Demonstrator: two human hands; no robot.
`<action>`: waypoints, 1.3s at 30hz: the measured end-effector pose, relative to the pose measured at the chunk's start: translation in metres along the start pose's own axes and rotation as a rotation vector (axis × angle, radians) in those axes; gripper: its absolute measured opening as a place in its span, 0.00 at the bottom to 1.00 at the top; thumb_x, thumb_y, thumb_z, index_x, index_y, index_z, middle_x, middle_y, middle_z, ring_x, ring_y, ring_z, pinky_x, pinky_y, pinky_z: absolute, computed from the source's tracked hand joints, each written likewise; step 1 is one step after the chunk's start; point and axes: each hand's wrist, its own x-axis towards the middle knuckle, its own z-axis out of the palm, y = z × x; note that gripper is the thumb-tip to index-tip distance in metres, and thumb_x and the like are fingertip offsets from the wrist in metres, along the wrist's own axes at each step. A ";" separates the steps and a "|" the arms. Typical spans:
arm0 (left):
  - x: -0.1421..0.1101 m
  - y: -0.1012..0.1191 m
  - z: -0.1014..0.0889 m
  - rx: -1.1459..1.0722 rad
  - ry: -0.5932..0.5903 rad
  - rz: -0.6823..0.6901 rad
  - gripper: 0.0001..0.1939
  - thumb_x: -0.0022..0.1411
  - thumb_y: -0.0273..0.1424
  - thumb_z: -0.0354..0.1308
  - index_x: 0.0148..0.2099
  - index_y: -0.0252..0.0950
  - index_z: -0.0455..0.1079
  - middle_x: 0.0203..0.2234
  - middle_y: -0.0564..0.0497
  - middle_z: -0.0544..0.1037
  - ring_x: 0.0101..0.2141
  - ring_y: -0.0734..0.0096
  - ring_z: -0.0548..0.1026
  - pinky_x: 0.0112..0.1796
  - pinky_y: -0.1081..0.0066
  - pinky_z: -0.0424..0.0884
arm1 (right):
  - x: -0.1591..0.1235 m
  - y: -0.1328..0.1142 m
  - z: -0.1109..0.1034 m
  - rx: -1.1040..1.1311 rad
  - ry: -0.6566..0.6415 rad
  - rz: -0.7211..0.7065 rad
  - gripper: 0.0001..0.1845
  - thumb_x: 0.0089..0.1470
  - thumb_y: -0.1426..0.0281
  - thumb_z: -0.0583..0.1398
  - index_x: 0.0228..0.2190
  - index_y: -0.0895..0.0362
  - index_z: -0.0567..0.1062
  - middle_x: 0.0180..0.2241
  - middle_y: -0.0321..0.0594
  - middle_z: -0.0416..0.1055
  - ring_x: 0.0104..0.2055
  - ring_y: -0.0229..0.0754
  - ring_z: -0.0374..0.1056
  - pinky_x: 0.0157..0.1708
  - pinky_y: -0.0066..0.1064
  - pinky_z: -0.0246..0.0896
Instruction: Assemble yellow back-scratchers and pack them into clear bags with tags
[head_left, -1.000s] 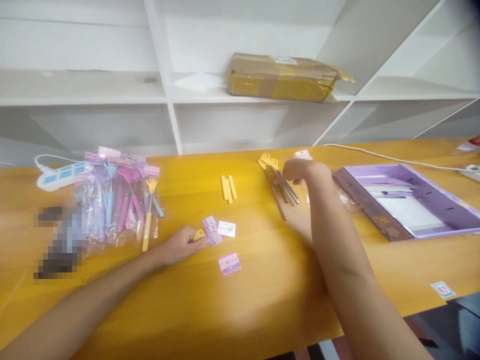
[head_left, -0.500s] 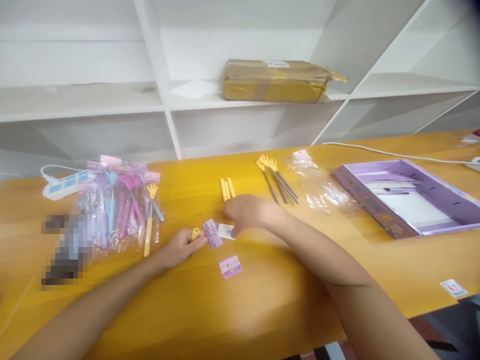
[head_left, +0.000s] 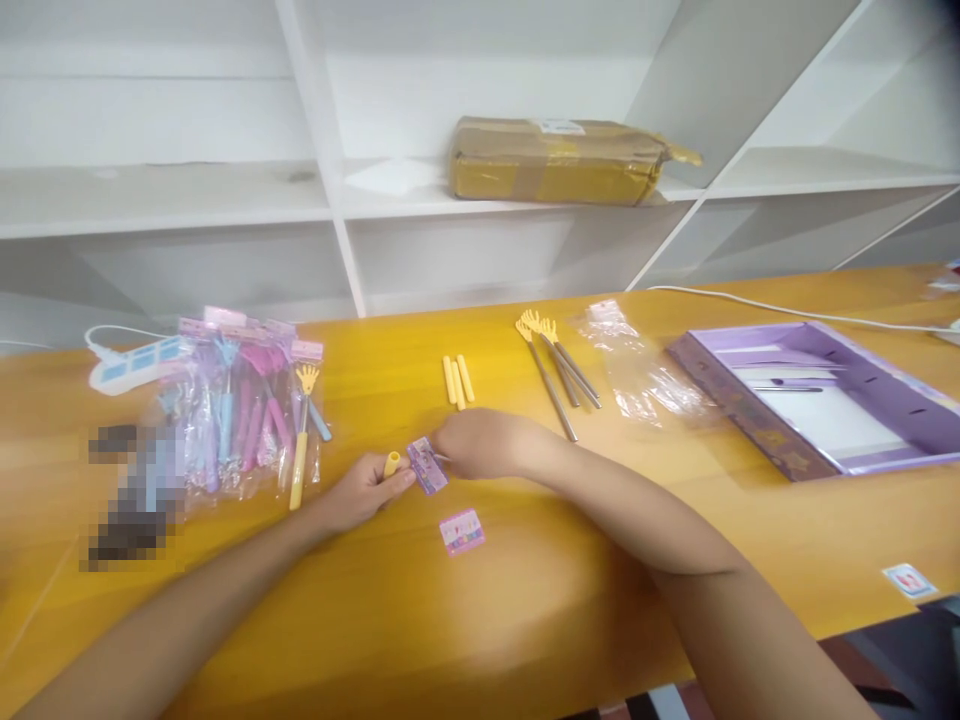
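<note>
My left hand (head_left: 362, 491) rests on the yellow table (head_left: 525, 600), its fingers closed on a small yellow tube (head_left: 391, 463). My right hand (head_left: 480, 444) lies just to its right, fingers curled at the edge of a purple card (head_left: 427, 466); what they pinch is hidden. A pink card (head_left: 461, 531) lies below the hands. Three yellow handle sleeves (head_left: 457, 381) lie behind the right hand. Metal rods with yellow hand-shaped heads (head_left: 556, 366) lie further right.
A pile of packaged back scratchers (head_left: 240, 410) and a white power strip (head_left: 135, 361) sit at the left. Empty clear bags (head_left: 637, 375) and an open purple box (head_left: 825, 400) are at the right. A taped cardboard parcel (head_left: 562, 160) lies on the white shelf.
My right hand left the metal rods, swept left across the table and now sits over the spot where a white card lay, beside the purple card. The left hand stayed put.
</note>
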 end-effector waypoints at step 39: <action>0.003 0.021 0.002 0.136 0.219 -0.017 0.13 0.74 0.41 0.51 0.38 0.39 0.62 0.26 0.57 0.67 0.29 0.71 0.66 0.34 0.70 0.62 | 0.018 0.178 -0.002 0.630 0.344 0.159 0.18 0.67 0.64 0.55 0.51 0.63 0.75 0.38 0.47 0.78 0.39 0.39 0.71 0.39 0.26 0.61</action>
